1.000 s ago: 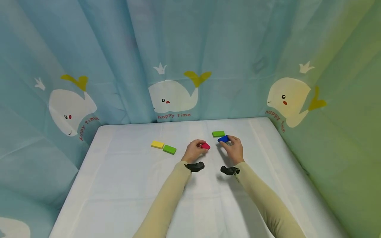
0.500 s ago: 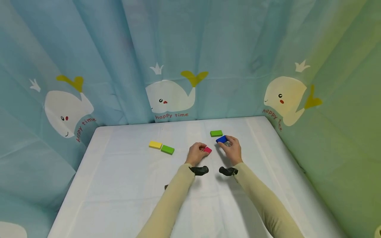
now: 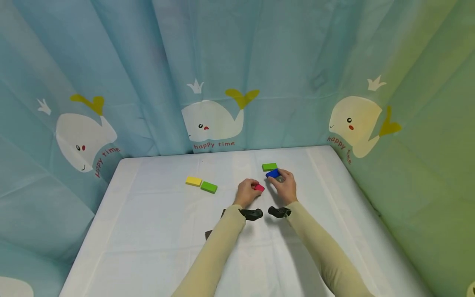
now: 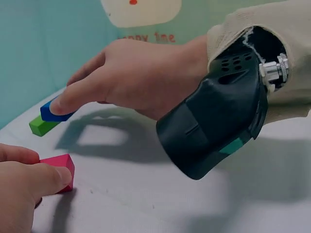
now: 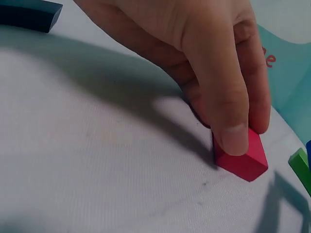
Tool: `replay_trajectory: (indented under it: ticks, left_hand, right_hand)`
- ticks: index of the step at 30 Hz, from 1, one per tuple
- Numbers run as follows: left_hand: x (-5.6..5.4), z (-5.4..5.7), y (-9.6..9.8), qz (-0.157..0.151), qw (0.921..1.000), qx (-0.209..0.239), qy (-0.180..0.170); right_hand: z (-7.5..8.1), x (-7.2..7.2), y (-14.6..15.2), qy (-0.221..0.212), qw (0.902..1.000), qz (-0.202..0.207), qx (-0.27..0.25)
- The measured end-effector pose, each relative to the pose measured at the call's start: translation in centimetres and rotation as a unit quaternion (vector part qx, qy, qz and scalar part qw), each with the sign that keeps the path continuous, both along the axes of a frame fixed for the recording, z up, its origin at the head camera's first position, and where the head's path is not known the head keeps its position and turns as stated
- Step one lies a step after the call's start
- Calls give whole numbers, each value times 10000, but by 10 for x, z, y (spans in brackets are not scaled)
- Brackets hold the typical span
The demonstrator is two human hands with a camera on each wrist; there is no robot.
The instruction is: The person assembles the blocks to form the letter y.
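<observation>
In the head view my left hand (image 3: 246,192) pinches a red block (image 3: 259,187) low over the white table. The left wrist view shows the thumb lying along the side of the red block (image 4: 64,170). To its right, my right hand (image 3: 285,187) grips a blue block (image 3: 272,173) between thumb and fingers. The blue block is close in front of a green block (image 3: 269,166); whether they touch I cannot tell. In the right wrist view, the red block (image 5: 241,158) is under the left hand's fingers (image 5: 223,92).
Left of the hands, a yellow block (image 3: 193,181) and another green block (image 3: 209,187) lie nearly end to end. Dark brown pieces (image 3: 208,234) peek out beside the left sleeve, mostly hidden. A whale-print curtain (image 3: 289,103) closes off the table's back and sides.
My left hand has shifted right and nearer to me with the red block. The right hand has edged left with the blue block. Dark pieces have come into sight beside the left forearm.
</observation>
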State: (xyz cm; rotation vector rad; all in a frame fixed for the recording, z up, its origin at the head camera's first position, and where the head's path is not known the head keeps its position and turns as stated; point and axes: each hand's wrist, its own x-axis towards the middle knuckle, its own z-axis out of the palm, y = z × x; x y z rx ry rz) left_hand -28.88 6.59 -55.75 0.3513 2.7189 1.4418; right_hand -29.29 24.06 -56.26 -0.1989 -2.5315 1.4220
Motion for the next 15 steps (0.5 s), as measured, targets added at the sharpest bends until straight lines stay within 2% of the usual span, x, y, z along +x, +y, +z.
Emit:
replay_trajectory:
  ticks: [7, 10, 15]
  left_hand:
    - [0, 2, -1, -31, 9999, 84, -104]
    - [1, 4, -2, -23, 9998, 82, -195]
    - [1, 5, -4, -68, 9999, 4, -143]
  right_hand:
    - [-15, -7, -1, -36, 9970, 125, 765]
    - [-17, -8, -4, 31, 9968, 84, 793]
    - [-12, -7, -13, 302, 9964, -107, 779]
